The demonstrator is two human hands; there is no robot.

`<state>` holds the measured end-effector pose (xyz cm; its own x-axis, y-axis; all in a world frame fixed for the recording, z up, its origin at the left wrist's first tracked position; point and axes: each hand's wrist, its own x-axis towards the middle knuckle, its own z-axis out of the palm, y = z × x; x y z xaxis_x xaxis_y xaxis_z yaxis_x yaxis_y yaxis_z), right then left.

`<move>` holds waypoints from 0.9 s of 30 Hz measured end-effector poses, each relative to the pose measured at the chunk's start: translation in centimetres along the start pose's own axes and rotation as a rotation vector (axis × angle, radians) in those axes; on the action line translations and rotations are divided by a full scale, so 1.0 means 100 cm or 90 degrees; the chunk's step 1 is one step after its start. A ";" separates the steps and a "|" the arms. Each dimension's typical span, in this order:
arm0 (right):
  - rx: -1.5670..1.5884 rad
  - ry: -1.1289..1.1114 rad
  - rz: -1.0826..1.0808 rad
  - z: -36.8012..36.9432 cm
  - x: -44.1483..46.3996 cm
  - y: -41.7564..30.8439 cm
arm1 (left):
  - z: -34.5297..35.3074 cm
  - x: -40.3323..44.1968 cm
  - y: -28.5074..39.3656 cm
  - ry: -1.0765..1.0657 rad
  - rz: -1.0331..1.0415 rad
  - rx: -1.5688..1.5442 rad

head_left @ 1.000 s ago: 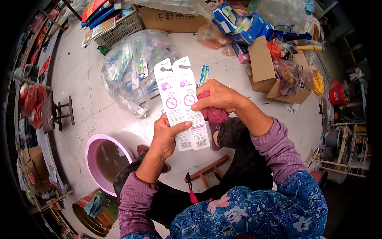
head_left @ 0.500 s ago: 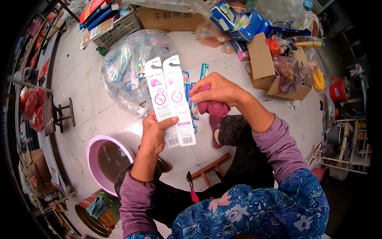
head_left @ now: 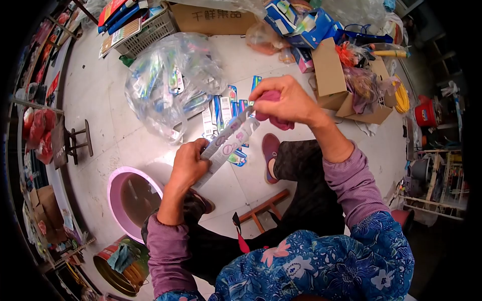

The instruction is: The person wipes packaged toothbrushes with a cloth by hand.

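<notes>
My left hand (head_left: 190, 164) grips the lower ends of two long white hang-hole packs (head_left: 226, 148). They lie side by side, tilted up to the right, with purple circles printed on them. A dark pink cloth (head_left: 282, 123) is bunched in my right hand (head_left: 290, 103), whose fingers are at the packs' upper ends. Whether the cloth presses on them, I cannot tell. Below on the floor lie several packaged toothbrushes (head_left: 225, 106), partly hidden by the packs. Beside them sits a clear plastic bag (head_left: 150, 83) full of similar colourful packages.
A pink basin (head_left: 114, 200) of murky water stands at my left, above a tin (head_left: 108, 261) with a blue rag. At the right is an open cardboard box (head_left: 329, 75) of bagged things. A grey crate (head_left: 155, 37) stands far left. Shelves line the left side.
The two packs have tilted from nearly upright to slanting right, their faces turned edgeward. My right hand has moved up and right with the cloth to their upper ends.
</notes>
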<state>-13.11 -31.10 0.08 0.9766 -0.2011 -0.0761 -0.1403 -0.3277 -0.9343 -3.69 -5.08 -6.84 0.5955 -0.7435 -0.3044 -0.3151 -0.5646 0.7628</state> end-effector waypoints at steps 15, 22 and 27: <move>0.223 -0.003 0.177 -0.007 0.007 0.030 | -0.017 0.006 0.026 0.078 -0.108 -0.615; 0.348 -0.105 0.186 0.053 0.007 0.032 | 0.014 0.008 0.027 0.055 -0.100 -0.737; 0.406 -0.107 0.209 0.034 0.010 0.021 | 0.017 0.007 0.022 0.067 -0.124 -0.761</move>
<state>-11.94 -28.89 -3.16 0.9199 -0.0353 -0.3907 -0.3573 0.3356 -0.8716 -5.18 -7.45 -6.34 0.6314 -0.6193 -0.4667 0.6333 0.0646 0.7712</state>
